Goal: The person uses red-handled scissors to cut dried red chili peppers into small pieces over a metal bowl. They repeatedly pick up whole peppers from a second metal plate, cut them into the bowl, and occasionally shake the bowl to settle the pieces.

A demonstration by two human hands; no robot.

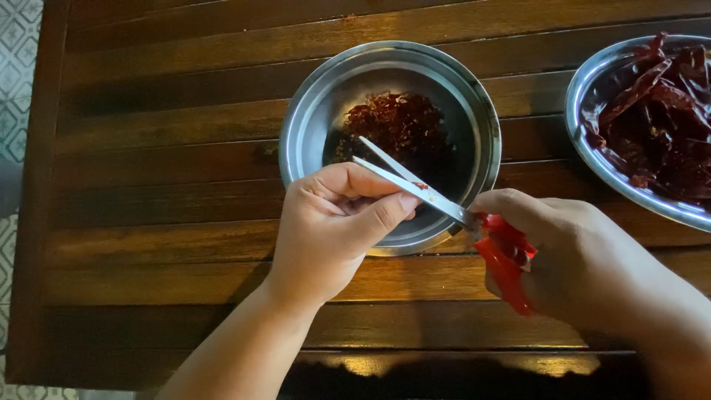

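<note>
My right hand (570,255) grips red-handled scissors (444,204), whose steel blades stand slightly apart and point up-left over a round metal bowl (304,126). Cut dried chilli pieces (396,126) lie piled inside that bowl. My left hand (333,222) hovers over the bowl's near rim with fingers curled and pinched together just under the blades; whatever it pinches is hidden by the fingers.
A second metal bowl (585,89) at the right edge holds whole dried red chillies (659,118). Both bowls rest on a dark slatted wooden table (163,185). Patterned floor tiles (15,89) show past the table's left edge.
</note>
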